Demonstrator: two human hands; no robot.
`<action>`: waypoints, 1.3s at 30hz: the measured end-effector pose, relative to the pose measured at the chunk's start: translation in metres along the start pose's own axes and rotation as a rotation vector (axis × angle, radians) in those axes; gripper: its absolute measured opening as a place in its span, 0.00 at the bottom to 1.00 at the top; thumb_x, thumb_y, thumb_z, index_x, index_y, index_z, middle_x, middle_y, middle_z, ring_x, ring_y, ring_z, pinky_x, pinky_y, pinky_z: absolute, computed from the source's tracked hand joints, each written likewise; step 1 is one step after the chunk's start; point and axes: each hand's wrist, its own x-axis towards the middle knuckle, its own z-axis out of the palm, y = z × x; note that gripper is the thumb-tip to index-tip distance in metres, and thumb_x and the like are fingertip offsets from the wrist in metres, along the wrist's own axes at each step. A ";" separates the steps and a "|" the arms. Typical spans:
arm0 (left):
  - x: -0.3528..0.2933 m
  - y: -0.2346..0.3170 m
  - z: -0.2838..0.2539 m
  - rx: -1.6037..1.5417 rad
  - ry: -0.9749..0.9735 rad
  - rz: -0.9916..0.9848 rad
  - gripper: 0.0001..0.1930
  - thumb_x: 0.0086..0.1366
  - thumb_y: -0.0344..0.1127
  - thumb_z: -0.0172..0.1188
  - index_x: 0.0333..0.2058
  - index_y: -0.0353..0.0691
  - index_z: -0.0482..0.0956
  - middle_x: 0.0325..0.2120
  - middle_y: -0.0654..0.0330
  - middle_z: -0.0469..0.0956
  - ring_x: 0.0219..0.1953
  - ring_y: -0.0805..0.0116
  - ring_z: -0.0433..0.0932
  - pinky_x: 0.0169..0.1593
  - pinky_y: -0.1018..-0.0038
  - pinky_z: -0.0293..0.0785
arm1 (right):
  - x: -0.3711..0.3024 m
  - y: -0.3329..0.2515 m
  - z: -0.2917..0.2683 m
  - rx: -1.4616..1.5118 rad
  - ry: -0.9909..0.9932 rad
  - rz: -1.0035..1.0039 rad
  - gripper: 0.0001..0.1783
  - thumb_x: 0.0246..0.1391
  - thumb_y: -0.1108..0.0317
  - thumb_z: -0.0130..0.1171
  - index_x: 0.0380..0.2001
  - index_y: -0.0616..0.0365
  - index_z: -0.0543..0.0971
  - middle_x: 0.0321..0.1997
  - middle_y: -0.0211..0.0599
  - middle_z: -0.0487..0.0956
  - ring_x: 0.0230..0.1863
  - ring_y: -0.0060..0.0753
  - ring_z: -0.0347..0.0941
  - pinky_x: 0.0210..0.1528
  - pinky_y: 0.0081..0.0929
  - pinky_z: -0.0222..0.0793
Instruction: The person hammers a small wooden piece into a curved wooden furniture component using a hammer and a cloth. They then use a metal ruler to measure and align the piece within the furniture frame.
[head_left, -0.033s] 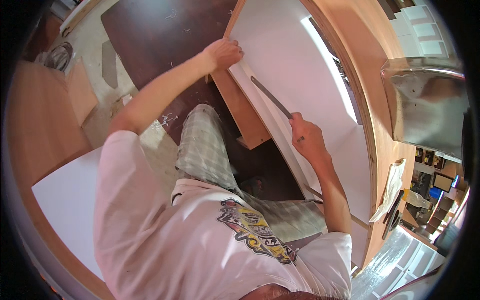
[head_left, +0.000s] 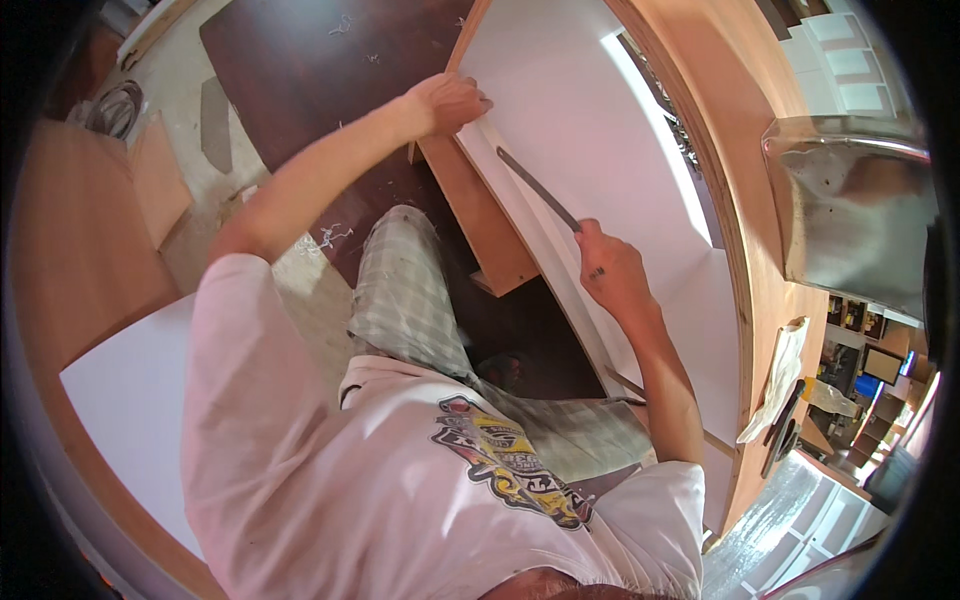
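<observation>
My right hand (head_left: 612, 262) is closed round the near end of a long, flat, dark metal file (head_left: 540, 188). The file's far tip points up and left over a white-faced cabinet panel (head_left: 575, 100). At the upper middle, my left hand (head_left: 449, 103) is curled over the corner where the panel meets a narrow edge strip (head_left: 492, 152). Its fingertips are partly hidden. Below that strip hangs a brown wooden board (head_left: 482, 215), beside my knee. Whether the file touches the strip, I cannot tell.
A curved plywood edge (head_left: 705, 150) bounds the cabinet on the right. Beyond it are a shiny metal container (head_left: 850, 215) and a pale cloth (head_left: 778, 385). A dark brown board (head_left: 290, 70) with white shavings lies at upper left. A white sheet (head_left: 130, 420) lies at lower left.
My right hand and the file have shifted very slightly up and left. My left hand keeps its grip at the corner.
</observation>
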 end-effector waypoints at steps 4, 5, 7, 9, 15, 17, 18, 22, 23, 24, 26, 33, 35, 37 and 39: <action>-0.005 -0.002 -0.002 -0.110 0.251 0.388 0.24 0.67 0.33 0.61 0.62 0.40 0.74 0.57 0.57 0.78 0.64 0.58 0.73 0.71 0.62 0.63 | 0.035 -0.006 -0.012 -0.133 -0.064 -0.024 0.07 0.68 0.68 0.52 0.40 0.62 0.71 0.25 0.54 0.81 0.30 0.60 0.82 0.35 0.52 0.77; -0.004 -0.003 0.002 -0.114 0.231 0.382 0.24 0.68 0.33 0.60 0.63 0.40 0.73 0.57 0.56 0.79 0.63 0.57 0.73 0.71 0.62 0.62 | 0.050 -0.009 -0.017 -0.158 -0.081 -0.030 0.07 0.67 0.68 0.52 0.40 0.62 0.71 0.25 0.54 0.82 0.30 0.59 0.82 0.35 0.52 0.78; 0.002 -0.005 0.006 -0.159 0.161 0.366 0.24 0.70 0.33 0.60 0.64 0.41 0.72 0.56 0.56 0.79 0.62 0.56 0.74 0.71 0.63 0.63 | 0.068 -0.012 -0.019 -0.183 -0.114 -0.037 0.06 0.66 0.70 0.52 0.40 0.62 0.71 0.26 0.54 0.82 0.30 0.58 0.83 0.36 0.51 0.78; 0.010 -0.006 0.008 -0.238 0.064 0.347 0.24 0.70 0.33 0.61 0.63 0.41 0.73 0.55 0.55 0.80 0.61 0.55 0.75 0.70 0.63 0.65 | 0.079 -0.015 -0.019 -0.186 -0.147 -0.041 0.05 0.64 0.72 0.53 0.40 0.63 0.71 0.26 0.55 0.82 0.31 0.58 0.83 0.36 0.51 0.79; 0.006 -0.010 0.010 -0.143 0.231 0.464 0.19 0.68 0.33 0.61 0.57 0.36 0.76 0.53 0.54 0.80 0.57 0.56 0.77 0.64 0.63 0.73 | 0.083 -0.023 -0.015 -0.251 -0.141 -0.029 0.05 0.59 0.76 0.55 0.37 0.64 0.72 0.26 0.56 0.82 0.32 0.59 0.84 0.37 0.49 0.81; 0.007 -0.013 0.025 -0.166 0.303 0.455 0.19 0.68 0.32 0.61 0.56 0.36 0.77 0.52 0.54 0.80 0.57 0.56 0.77 0.65 0.62 0.72 | 0.082 -0.021 -0.009 -0.233 -0.125 -0.033 0.04 0.58 0.76 0.56 0.36 0.63 0.72 0.26 0.55 0.83 0.31 0.58 0.84 0.37 0.49 0.82; 0.007 -0.013 0.032 -0.178 0.339 0.451 0.18 0.67 0.32 0.61 0.55 0.36 0.77 0.51 0.54 0.80 0.56 0.56 0.77 0.65 0.61 0.71 | 0.081 -0.020 -0.006 -0.224 -0.117 -0.035 0.04 0.58 0.77 0.56 0.36 0.63 0.71 0.26 0.55 0.83 0.31 0.57 0.85 0.36 0.49 0.82; 0.009 -0.006 0.040 -0.069 0.427 0.448 0.18 0.66 0.32 0.61 0.54 0.35 0.78 0.50 0.53 0.81 0.56 0.56 0.78 0.67 0.60 0.69 | 0.075 -0.021 0.005 -0.238 -0.130 -0.027 0.05 0.57 0.77 0.57 0.35 0.62 0.71 0.26 0.53 0.83 0.30 0.56 0.84 0.34 0.47 0.82; 0.008 -0.005 0.040 -0.088 0.433 0.444 0.18 0.66 0.32 0.61 0.54 0.35 0.78 0.50 0.54 0.81 0.56 0.56 0.78 0.67 0.60 0.69 | 0.076 -0.019 0.005 -0.237 -0.137 -0.026 0.05 0.57 0.77 0.57 0.35 0.62 0.71 0.26 0.52 0.83 0.30 0.56 0.84 0.34 0.47 0.82; 0.007 -0.004 0.040 -0.107 0.438 0.441 0.18 0.66 0.32 0.61 0.54 0.35 0.77 0.50 0.54 0.81 0.56 0.57 0.78 0.67 0.60 0.69 | 0.076 -0.017 0.006 -0.236 -0.144 -0.025 0.06 0.57 0.77 0.57 0.35 0.61 0.71 0.26 0.52 0.83 0.29 0.56 0.84 0.34 0.46 0.82; 0.006 -0.007 0.041 -0.094 0.457 0.460 0.18 0.66 0.32 0.60 0.54 0.35 0.77 0.50 0.53 0.80 0.56 0.57 0.78 0.67 0.60 0.69 | 0.075 -0.013 0.012 -0.226 -0.124 -0.047 0.06 0.57 0.77 0.57 0.36 0.61 0.70 0.26 0.51 0.82 0.29 0.56 0.84 0.33 0.46 0.82; 0.009 -0.009 0.041 -0.094 0.457 0.498 0.19 0.67 0.33 0.60 0.55 0.35 0.76 0.51 0.53 0.80 0.56 0.57 0.78 0.65 0.60 0.70 | 0.068 0.006 0.043 -0.180 -0.120 -0.011 0.05 0.66 0.70 0.51 0.37 0.61 0.69 0.26 0.51 0.81 0.29 0.58 0.82 0.33 0.51 0.77; 0.006 -0.010 0.032 -0.082 0.381 0.484 0.20 0.68 0.34 0.60 0.57 0.35 0.75 0.51 0.52 0.80 0.55 0.56 0.78 0.65 0.60 0.70 | 0.072 0.002 0.033 -0.148 -0.111 -0.015 0.04 0.64 0.72 0.53 0.37 0.61 0.69 0.26 0.52 0.81 0.30 0.58 0.82 0.34 0.51 0.78; 0.007 -0.008 0.025 -0.049 0.314 0.475 0.21 0.69 0.35 0.60 0.58 0.36 0.74 0.51 0.53 0.80 0.55 0.57 0.78 0.64 0.61 0.70 | 0.077 -0.003 0.016 -0.175 -0.113 -0.031 0.04 0.61 0.74 0.54 0.38 0.62 0.70 0.27 0.53 0.81 0.30 0.59 0.82 0.35 0.51 0.79; 0.012 -0.006 0.021 0.004 0.254 0.472 0.22 0.71 0.37 0.59 0.60 0.37 0.73 0.50 0.57 0.80 0.54 0.60 0.79 0.63 0.63 0.70 | 0.081 -0.010 -0.007 -0.260 -0.125 -0.059 0.05 0.59 0.75 0.55 0.38 0.62 0.71 0.27 0.54 0.81 0.31 0.60 0.82 0.37 0.51 0.79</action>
